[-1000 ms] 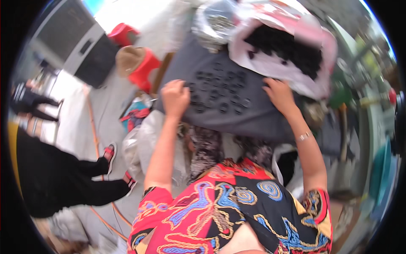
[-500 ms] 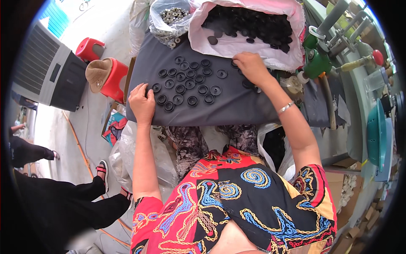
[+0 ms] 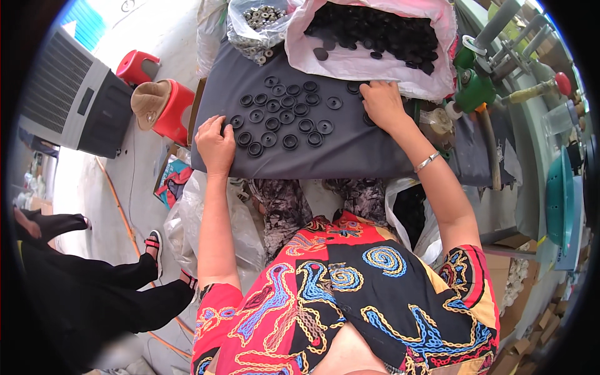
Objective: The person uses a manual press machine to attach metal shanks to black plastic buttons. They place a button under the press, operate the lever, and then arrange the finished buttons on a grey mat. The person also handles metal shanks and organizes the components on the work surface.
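Many round black rubber-like rings and discs (image 3: pixel 287 117) lie loosely grouped on a dark grey padded cloth (image 3: pixel 281 159). At the group's left side, my left hand (image 3: pixel 215 147) rests on the cloth, its fingers loosely bent and thumb apart, beside the leftmost disc (image 3: pixel 236 121). To the right, my right hand (image 3: pixel 384 105) lies at the near lip of a white bag. Its fingertips are next to a black disc (image 3: pixel 354 87), with the fingers bent and somewhat apart. Another dark piece (image 3: pixel 368 119) shows partly under its palm. Nothing is visibly gripped in either hand.
The white bag (image 3: pixel 350 70) holds a heap of black discs at the far side. Left of it stands a clear bag of small metal parts (image 3: pixel 265 25). A green machine (image 3: pixel 470 87) is at the right. Red stools (image 3: pixel 172 115) and another person's legs (image 3: pixel 119 281) are at the left.
The view has shifted slightly, so the cloth and discs sit a little further right and higher. My right fingertips have moved slightly rightward from the disc near the bag. My left hand stays by the discs.
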### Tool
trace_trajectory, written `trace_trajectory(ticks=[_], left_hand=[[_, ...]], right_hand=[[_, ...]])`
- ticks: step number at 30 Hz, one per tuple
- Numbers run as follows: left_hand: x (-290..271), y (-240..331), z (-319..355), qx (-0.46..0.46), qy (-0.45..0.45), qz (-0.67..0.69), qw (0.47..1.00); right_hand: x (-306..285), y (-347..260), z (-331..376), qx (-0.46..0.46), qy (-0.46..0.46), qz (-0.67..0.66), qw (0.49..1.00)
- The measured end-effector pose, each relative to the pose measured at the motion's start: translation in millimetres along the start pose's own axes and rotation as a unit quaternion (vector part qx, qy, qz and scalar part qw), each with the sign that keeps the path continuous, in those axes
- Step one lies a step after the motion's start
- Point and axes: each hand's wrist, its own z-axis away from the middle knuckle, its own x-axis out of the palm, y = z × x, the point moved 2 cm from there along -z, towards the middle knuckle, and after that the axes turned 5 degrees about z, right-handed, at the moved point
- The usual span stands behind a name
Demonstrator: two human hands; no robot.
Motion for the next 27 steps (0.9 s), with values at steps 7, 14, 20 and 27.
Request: trace_trajectory(ticks=[7,14,20,27], left_hand=[[0,-4,1,-0.004,-0.001,0.002,1.000],[1,-6,-1,0.009,0.004,0.009,1.000],[-1,-4,-5,0.009,-0.004,0.016,1.000],[-25,8,-4,0.078,0.049,-0.028,0.995]], right_hand=[[-20,-20,15,-0.096,0.039,-0.049,0.993],[-27,-52,20,-0.154,0.092,-0.115,0.977],[-13,-64,5,-0.136,0.136,-0.209,0.959],[-18,-43,-25,-0.043,0.093,-0.075,0.992]])
